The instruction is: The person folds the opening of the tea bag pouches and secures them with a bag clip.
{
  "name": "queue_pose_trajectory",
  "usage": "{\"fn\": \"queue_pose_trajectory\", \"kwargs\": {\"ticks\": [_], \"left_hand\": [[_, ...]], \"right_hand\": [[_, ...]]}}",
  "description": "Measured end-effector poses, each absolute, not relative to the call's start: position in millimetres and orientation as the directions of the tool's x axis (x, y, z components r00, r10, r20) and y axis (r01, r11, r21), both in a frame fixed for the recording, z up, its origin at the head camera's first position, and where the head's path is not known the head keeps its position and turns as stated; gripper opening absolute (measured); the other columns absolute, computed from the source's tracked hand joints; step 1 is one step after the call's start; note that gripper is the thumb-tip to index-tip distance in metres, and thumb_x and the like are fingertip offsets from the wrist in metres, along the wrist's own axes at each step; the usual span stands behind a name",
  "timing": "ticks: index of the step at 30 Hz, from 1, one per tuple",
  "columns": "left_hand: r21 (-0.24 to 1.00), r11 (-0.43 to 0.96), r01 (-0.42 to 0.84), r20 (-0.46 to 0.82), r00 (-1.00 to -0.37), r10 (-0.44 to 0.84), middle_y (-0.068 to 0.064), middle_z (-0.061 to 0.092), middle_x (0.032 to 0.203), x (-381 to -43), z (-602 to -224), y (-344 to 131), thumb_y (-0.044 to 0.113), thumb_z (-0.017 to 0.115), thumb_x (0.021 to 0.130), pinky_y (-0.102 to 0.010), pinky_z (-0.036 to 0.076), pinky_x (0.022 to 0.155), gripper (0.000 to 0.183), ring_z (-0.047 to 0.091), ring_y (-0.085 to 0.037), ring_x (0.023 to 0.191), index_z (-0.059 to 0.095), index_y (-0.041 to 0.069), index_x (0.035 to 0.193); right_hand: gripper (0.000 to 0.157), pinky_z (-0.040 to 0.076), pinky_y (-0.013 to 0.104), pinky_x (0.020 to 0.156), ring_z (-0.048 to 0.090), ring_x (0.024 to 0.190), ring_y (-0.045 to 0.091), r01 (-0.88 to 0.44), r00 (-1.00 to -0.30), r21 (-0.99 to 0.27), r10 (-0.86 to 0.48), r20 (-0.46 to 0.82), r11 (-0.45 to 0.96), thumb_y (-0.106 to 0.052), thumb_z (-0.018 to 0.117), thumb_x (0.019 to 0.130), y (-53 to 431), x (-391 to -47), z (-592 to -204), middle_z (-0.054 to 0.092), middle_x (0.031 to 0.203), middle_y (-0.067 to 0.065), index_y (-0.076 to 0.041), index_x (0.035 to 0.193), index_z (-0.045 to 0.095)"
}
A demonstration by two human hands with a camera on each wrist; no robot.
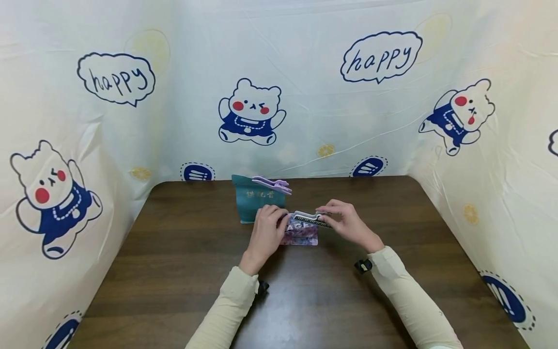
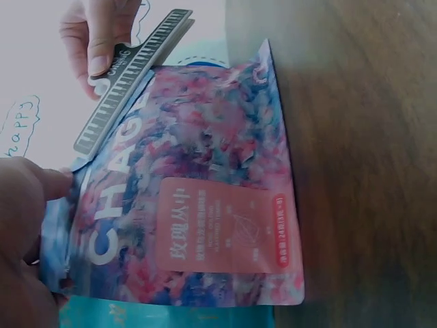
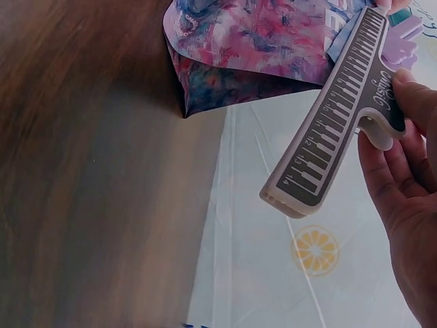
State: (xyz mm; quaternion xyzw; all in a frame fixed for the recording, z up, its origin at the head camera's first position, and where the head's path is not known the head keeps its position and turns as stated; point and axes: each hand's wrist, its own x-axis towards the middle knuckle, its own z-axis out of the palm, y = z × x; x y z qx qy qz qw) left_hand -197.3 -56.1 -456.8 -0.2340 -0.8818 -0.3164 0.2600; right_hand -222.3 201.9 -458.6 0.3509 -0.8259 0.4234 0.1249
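A pink, blue and purple patterned tea pouch [image 2: 198,137] stands on the table, its top edge folded over. My left hand [image 1: 267,230] pinches that folded top at one end. With thumb and fingers, my right hand [image 1: 348,224] grips the handle of a clip [image 3: 331,126] printed with piano keys and "music". The clip lies along the pouch's top edge at the other end, part of it sticking out past the side. Whether its jaws are clamped on the fold I cannot tell. My left fingers hide part of the pouch in the head view.
Behind the left hand stands a teal pouch [image 1: 250,198] with gold characters, a lilac clip [image 1: 272,184] on its top. The brown wooden table [image 1: 305,300] is surrounded by a pale printed curtain [image 1: 314,111].
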Motion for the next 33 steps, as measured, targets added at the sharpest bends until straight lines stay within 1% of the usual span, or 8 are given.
{"fn": "queue_pose_trajectory", "kwargs": {"ticks": [5, 9, 13, 17, 21, 23, 28, 33], "left_hand": [[0.462, 0.648, 0.605, 0.648, -0.73, 0.22, 0.001, 0.064, 0.084, -197, -461, -54, 0.02, 0.065, 0.088, -0.031, 0.039, 0.074, 0.014, 0.051, -0.015, 0.081, 0.073, 0.009, 0.091], [0.456, 0.642, 0.617, 0.676, -0.709, 0.202, 0.0, 0.064, 0.08, -197, -462, -52, 0.018, 0.066, 0.087, -0.031, 0.038, 0.073, 0.013, 0.051, -0.016, 0.079, 0.074, 0.008, 0.087], [0.469, 0.65, 0.598, 0.658, -0.727, 0.194, 0.001, 0.064, 0.081, -196, -462, -51, 0.019, 0.065, 0.088, -0.031, 0.038, 0.074, 0.014, 0.051, -0.015, 0.079, 0.074, 0.008, 0.089], [0.475, 0.655, 0.588, 0.623, -0.75, 0.221, 0.0, 0.063, 0.086, -195, -461, -53, 0.02, 0.064, 0.089, -0.032, 0.039, 0.077, 0.015, 0.05, -0.016, 0.083, 0.072, 0.009, 0.094], [0.477, 0.658, 0.583, 0.592, -0.766, 0.25, 0.0, 0.062, 0.09, -195, -460, -55, 0.017, 0.065, 0.088, -0.033, 0.039, 0.08, 0.012, 0.05, -0.016, 0.088, 0.069, 0.009, 0.096], [0.483, 0.661, 0.575, 0.58, -0.775, 0.251, 0.0, 0.062, 0.092, -195, -460, -56, 0.016, 0.065, 0.087, -0.033, 0.038, 0.081, 0.012, 0.049, -0.017, 0.089, 0.068, 0.009, 0.097], [0.485, 0.67, 0.562, 0.57, -0.784, 0.245, -0.003, 0.062, 0.095, -194, -463, -55, 0.014, 0.066, 0.085, -0.036, 0.036, 0.082, 0.016, 0.049, -0.02, 0.09, 0.066, 0.007, 0.1], [0.487, 0.668, 0.563, 0.573, -0.783, 0.243, -0.006, 0.061, 0.097, -194, -462, -55, 0.014, 0.067, 0.084, -0.038, 0.036, 0.083, 0.022, 0.05, -0.022, 0.093, 0.064, 0.003, 0.103]], "right_hand": [[0.021, 0.048, 0.024, 0.065, 0.058, 0.081, 0.01, -0.68, -0.727, -0.629, -0.459, 0.511, 0.377, -0.011, 0.068, 0.084, 198, -221, -459, 0.063, 0.092, -0.005, -0.012, 0.105, 0.071], [0.022, 0.048, 0.024, 0.066, 0.058, 0.081, 0.01, -0.682, -0.725, -0.634, -0.453, 0.519, 0.365, -0.011, 0.068, 0.084, 194, -220, -458, 0.063, 0.092, -0.004, -0.014, 0.106, 0.071], [0.022, 0.049, 0.023, 0.067, 0.058, 0.081, 0.009, -0.675, -0.732, -0.64, -0.445, 0.516, 0.368, -0.013, 0.068, 0.085, 192, -220, -459, 0.063, 0.092, -0.006, -0.015, 0.106, 0.071], [0.021, 0.048, 0.023, 0.067, 0.057, 0.08, 0.009, -0.668, -0.739, -0.641, -0.437, 0.513, 0.378, -0.015, 0.067, 0.085, 192, -220, -459, 0.062, 0.091, -0.007, -0.016, 0.106, 0.071], [0.021, 0.047, 0.023, 0.067, 0.057, 0.079, 0.011, -0.678, -0.732, -0.636, -0.422, 0.535, 0.369, -0.013, 0.068, 0.085, 192, -220, -461, 0.062, 0.091, -0.005, -0.014, 0.106, 0.071], [0.021, 0.047, 0.025, 0.066, 0.057, 0.079, 0.011, -0.691, -0.721, -0.63, -0.411, 0.558, 0.354, -0.01, 0.069, 0.084, 190, -221, -463, 0.063, 0.09, -0.004, -0.013, 0.105, 0.071], [0.024, 0.047, 0.034, 0.062, 0.058, 0.078, 0.011, -0.723, -0.69, -0.615, -0.379, 0.617, 0.315, -0.004, 0.071, 0.08, 184, -221, -467, 0.065, 0.089, -0.003, -0.013, 0.102, 0.072], [0.023, 0.048, 0.037, 0.064, 0.058, 0.077, 0.016, -0.739, -0.674, -0.602, -0.357, 0.647, 0.303, 0.002, 0.072, 0.077, 176, -220, -466, 0.066, 0.088, 0.003, -0.006, 0.099, 0.072]]}}
